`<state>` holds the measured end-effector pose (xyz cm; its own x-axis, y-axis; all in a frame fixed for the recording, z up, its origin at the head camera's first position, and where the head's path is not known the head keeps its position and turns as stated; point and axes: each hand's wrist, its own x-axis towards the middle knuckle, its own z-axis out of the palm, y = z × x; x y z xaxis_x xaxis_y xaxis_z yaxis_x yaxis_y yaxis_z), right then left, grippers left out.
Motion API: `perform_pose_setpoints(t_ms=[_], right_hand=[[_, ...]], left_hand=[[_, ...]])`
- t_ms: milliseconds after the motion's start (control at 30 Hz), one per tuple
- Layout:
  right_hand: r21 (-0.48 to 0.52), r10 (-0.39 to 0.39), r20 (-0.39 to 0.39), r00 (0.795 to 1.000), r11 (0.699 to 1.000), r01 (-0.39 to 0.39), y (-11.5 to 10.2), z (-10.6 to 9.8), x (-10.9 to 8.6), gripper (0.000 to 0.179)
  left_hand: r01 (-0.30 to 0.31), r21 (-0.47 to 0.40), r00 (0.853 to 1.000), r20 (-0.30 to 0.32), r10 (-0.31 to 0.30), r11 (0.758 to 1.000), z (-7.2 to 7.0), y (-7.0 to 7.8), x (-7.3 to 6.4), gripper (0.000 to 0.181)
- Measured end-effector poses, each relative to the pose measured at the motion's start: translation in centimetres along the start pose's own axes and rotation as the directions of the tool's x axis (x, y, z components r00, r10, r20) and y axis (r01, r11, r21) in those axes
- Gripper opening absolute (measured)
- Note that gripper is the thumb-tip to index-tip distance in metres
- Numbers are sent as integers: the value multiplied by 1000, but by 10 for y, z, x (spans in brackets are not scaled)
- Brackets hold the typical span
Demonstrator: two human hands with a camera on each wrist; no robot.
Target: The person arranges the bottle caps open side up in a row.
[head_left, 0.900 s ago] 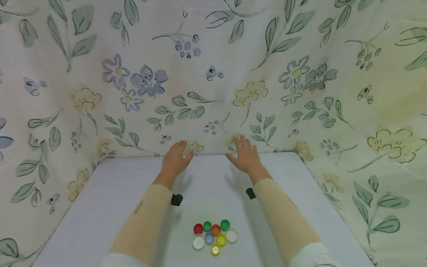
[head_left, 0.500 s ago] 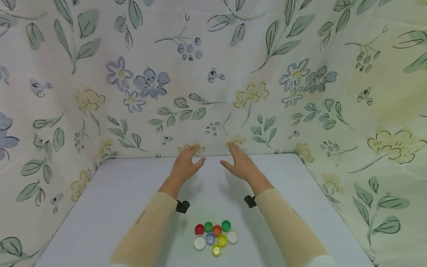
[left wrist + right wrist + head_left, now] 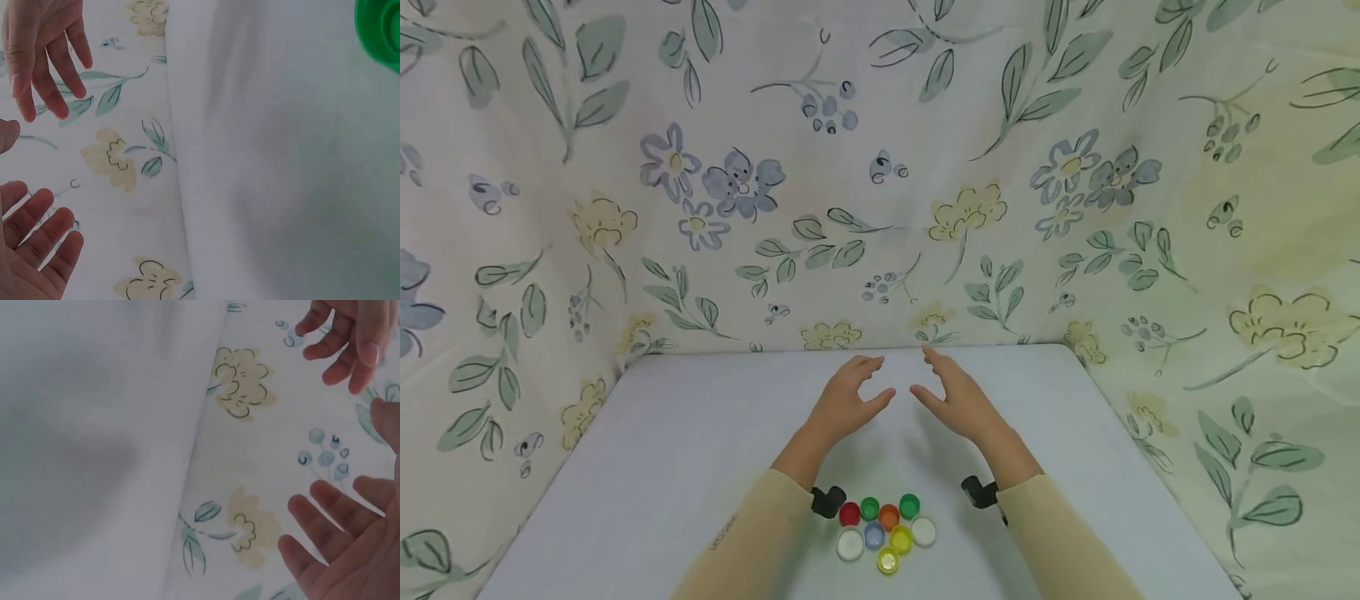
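Both hands hover over the white table, palms facing each other with a gap between them. My left hand (image 3: 844, 403) has its fingers loosely bent and thumb apart, holding nothing. Opposite it, my right hand (image 3: 966, 402) is likewise relaxed and bare. Nearer the body than the hands lies a cluster of bottle caps: a red cap (image 3: 849, 514), two green caps (image 3: 909, 505), an orange cap (image 3: 889, 517), a blue cap (image 3: 874, 536), two white caps (image 3: 850, 545) and two yellow caps (image 3: 888, 560). In the left wrist view a green cap (image 3: 382, 31) shows at the corner.
The white table (image 3: 700, 433) ends at a far edge below a floral cloth (image 3: 880, 183), which also hangs along both sides. Black wrist-camera mounts (image 3: 829, 502) sit on the inner side of each beige sleeve (image 3: 752, 533).
Both hands have drawn back from the far edge toward the body. They have also come closer together. The caps keep their arrangement.
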<state>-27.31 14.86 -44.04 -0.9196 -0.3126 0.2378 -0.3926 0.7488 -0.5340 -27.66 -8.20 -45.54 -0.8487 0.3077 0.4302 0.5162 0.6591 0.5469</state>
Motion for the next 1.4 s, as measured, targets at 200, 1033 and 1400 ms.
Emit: perform_pose_setpoints(t_ms=[200, 1033, 1400], right_hand=[[47, 12, -15, 1000, 999, -11, 1, 3, -28, 69], [219, 35, 141, 989, 973, -65, -7, 21, -104, 51], [345, 52, 332, 942, 922, -173, 2, 33, -128, 62]], left_hand=[[-37, -89, 999, 19, 39, 995, 9, 17, -20, 53], [113, -248, 961, 275, -42, 962, 34, 44, -90, 47], [85, -173, 923, 386, -12, 981, 40, 34, -101, 47]])
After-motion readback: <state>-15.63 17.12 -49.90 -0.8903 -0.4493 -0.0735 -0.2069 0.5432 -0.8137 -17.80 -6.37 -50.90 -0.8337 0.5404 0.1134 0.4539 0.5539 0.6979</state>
